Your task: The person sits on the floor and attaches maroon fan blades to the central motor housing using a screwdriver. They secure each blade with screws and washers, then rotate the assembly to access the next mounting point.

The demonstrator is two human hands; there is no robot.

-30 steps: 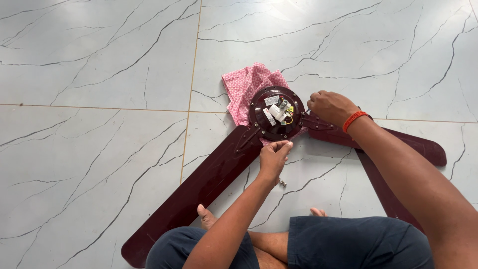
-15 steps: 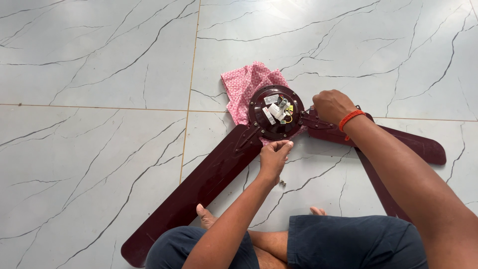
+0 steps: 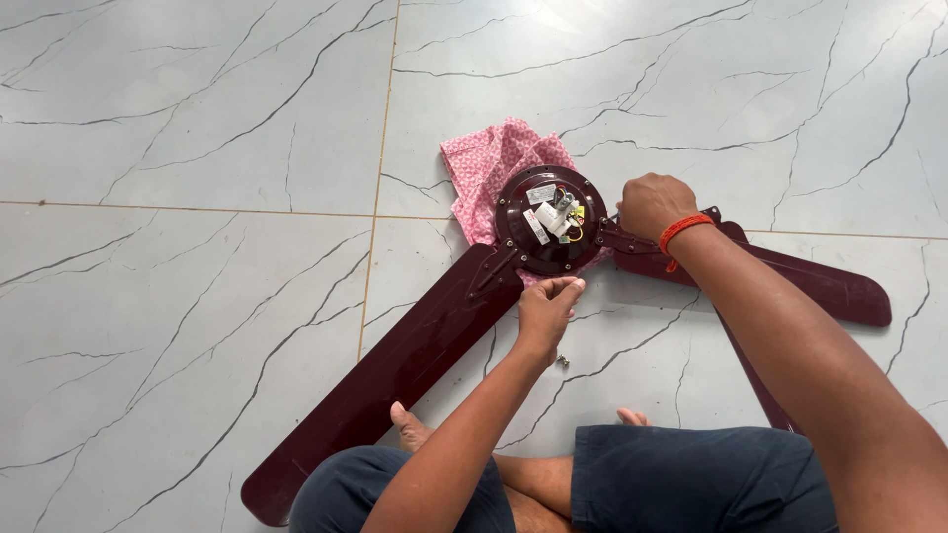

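While the maroon ceiling fan (image 3: pixel 549 222) is lying on the marble floor (image 3: pixel 197 148) over a pink cloth (image 3: pixel 489 163), the left hand (image 3: pixel 546 308) is pinching at the motor housing's near edge and the right hand (image 3: pixel 652 204) is closing around a blade bracket (image 3: pixel 617 237). A small screw (image 3: pixel 563 361) is lying just beside the left wrist.

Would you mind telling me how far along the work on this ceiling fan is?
Done: the fan motor lies on a pink cloth on the tile floor, wiring exposed, a loose screw beside it. In hand: the left hand touches the motor's rim; the right hand grips a blade bracket. Left: the long blade remains attached.
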